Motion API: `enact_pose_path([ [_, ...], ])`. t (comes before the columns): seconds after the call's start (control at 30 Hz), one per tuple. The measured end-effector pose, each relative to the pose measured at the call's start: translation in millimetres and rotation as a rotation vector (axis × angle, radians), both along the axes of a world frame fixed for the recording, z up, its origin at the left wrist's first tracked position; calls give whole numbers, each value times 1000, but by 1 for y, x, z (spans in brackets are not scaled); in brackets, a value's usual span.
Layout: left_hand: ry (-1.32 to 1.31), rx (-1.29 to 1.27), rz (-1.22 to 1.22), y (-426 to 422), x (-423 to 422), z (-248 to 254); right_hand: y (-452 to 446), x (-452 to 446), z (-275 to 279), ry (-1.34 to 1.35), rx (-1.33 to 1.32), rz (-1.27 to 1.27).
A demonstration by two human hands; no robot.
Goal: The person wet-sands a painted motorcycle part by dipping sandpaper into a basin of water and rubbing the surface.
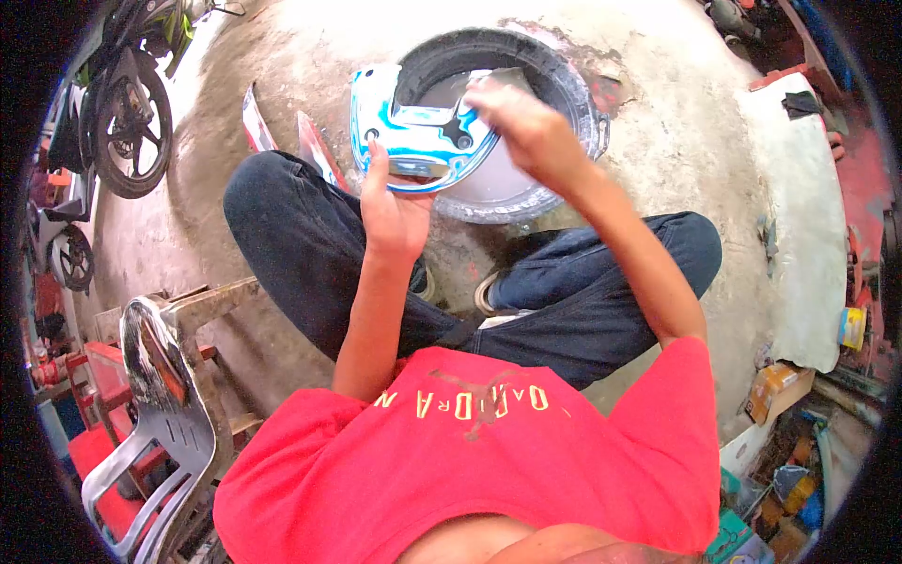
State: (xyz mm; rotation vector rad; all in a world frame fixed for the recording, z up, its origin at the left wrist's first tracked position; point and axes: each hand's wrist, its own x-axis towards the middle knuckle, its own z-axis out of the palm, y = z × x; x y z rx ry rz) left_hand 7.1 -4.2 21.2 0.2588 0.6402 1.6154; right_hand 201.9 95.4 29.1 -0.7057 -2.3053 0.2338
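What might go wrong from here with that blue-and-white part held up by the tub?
The blue-and-white part might slip: the left hand holds its near edge, thumb on top, while the right hand is blurred at the far corner. If dropped, it could land in the round tub and splash or get scratched on the rim. The red-and-white panels beside the left knee might also get knocked if the leg shifts.

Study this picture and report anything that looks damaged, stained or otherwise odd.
The grey plastic chair at left looks stained or worn: dark, uneven patches mark its back. The red shirt has a brownish smear across its lettering, which looks like dirt rather than part of the print.
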Motion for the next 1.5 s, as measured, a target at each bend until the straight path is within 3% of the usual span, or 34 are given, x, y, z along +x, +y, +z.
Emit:
enact_pose_path([
  [0.13, -16, 170, -6, 3, -4, -6, -56, -25, 21, -42, 5, 296],
  [0.33, -33, 28, 0, 0, -1, 3, -2, -2, 9, 5, -39, 65],
  [0.47, 32, 89, 18, 1, -3, -1, -60, -29, 18, 3, -65, 336],
  [0.67, 15, 9, 7, -2, 1, 5, 0, -2, -1, 113, -161, 43],
  [0.8, -197, 106, -139, 3, -21, -24, -65, -33, 13, 60, -113, 406],
  [0.87, -130, 89, -99, 1, -25, -38, -46, -26, 13, 51, -99, 380],
  [1.0, -13, -14, -3, -3, -1, 0, 0, -2, 5, 156, -155, 57],
  [1.17, -96, 56, -50, 4, -15, -26, -56, -31, 16, 41, -44, 392],
  [1.23, -178, 57, -76, 1, -14, -22, -23, -16, 6, 54, -52, 243],
  [1.33, -47, 44, -6, -1, -2, 1, 11, 6, 4, 51, -130, -105],
  [1.5, -49, 72, 31, 1, -6, -5, -52, -26, 9, -6, 118, 116],
])
